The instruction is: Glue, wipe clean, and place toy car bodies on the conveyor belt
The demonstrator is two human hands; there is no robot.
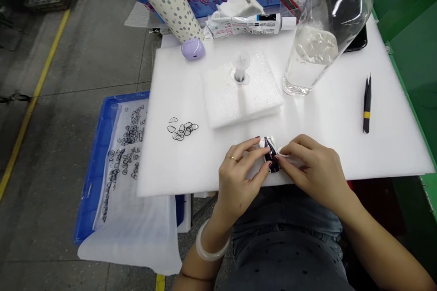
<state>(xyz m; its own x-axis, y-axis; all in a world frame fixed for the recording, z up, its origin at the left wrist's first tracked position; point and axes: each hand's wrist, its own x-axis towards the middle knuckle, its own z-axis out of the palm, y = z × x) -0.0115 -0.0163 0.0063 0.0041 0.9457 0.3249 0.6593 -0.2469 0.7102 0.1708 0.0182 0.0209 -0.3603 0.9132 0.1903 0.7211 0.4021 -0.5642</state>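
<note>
Near the front edge of the white foam board, my left hand grips a small flat part, dark in the middle with a white rim. Its fingertips rest on the part's upper side, with the thumb at the lower left. My right hand is closed in a pinch at the part's right side, around a small white piece whose kind I cannot make out. Several thin black rings lie loose on the board to the left of my hands.
Behind my hands is a foam block holding a small clear cup. A water bottle, tweezers, a tube, a purple case and a dotted tumbler surround it. A blue tray with more rings sits lower left.
</note>
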